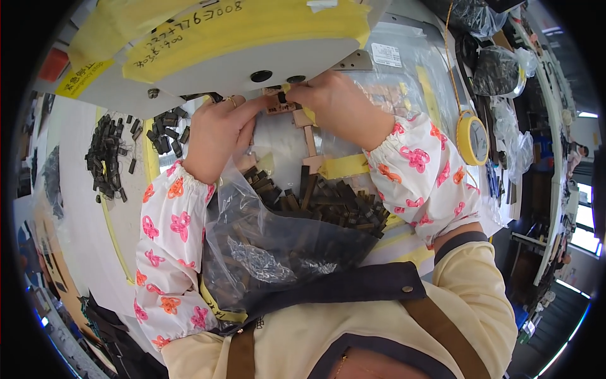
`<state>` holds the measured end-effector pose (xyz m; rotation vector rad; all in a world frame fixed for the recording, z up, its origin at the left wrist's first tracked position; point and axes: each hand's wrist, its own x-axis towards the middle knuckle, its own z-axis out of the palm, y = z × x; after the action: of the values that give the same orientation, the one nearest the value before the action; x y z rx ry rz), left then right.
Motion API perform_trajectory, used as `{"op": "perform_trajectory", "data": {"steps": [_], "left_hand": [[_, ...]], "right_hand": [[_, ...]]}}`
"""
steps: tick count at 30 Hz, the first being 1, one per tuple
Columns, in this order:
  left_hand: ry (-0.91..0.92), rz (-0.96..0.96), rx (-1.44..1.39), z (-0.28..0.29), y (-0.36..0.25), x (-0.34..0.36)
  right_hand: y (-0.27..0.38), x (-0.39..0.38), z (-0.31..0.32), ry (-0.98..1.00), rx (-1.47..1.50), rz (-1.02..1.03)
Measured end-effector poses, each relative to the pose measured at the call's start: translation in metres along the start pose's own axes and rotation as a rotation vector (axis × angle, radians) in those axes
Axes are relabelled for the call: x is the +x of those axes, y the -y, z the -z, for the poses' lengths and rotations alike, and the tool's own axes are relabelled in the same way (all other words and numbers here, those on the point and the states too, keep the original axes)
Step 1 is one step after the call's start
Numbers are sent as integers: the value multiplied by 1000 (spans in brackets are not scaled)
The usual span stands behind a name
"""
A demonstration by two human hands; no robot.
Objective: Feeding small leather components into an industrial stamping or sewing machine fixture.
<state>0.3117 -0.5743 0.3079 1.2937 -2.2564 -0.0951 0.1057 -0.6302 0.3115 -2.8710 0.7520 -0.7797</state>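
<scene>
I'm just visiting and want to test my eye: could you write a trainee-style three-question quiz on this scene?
1. True or false: the sleeve covers are plain white.
2. Fill in: outside the sleeve covers, small dark pieces lie heaped on the ____ side.
3. Where are the left hand and right hand? (a) far apart; (b) close together by the grey panel; (c) out of view.

Key: 1. False: they carry pink and orange patterns. 2. Left. 3. b.

On my feed I count one left hand [214,136] at ten o'clock, one right hand [344,107] at one, one black piece [282,98] near twelve, two patterned sleeves [170,243], two heaps of dark blocks [108,151] between nine and ten, one clear bag [297,252] near six.
</scene>
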Motion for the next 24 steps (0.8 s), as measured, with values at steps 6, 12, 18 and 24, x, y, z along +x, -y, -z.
{"op": "perform_trajectory", "data": {"steps": [6,12,18,24], "left_hand": [[71,-75,146,0,-2,3],[118,-16,152,0,-4,7],[22,-10,51,-3,3,1],[-32,92,-55,-2,6,-5]], "right_hand": [[-6,-2,-1,-13,155,11],[-20,-10,-1,21,201,54],[-17,-5,1,9,53,126],[-14,-2,1,-2,5,137]]}}
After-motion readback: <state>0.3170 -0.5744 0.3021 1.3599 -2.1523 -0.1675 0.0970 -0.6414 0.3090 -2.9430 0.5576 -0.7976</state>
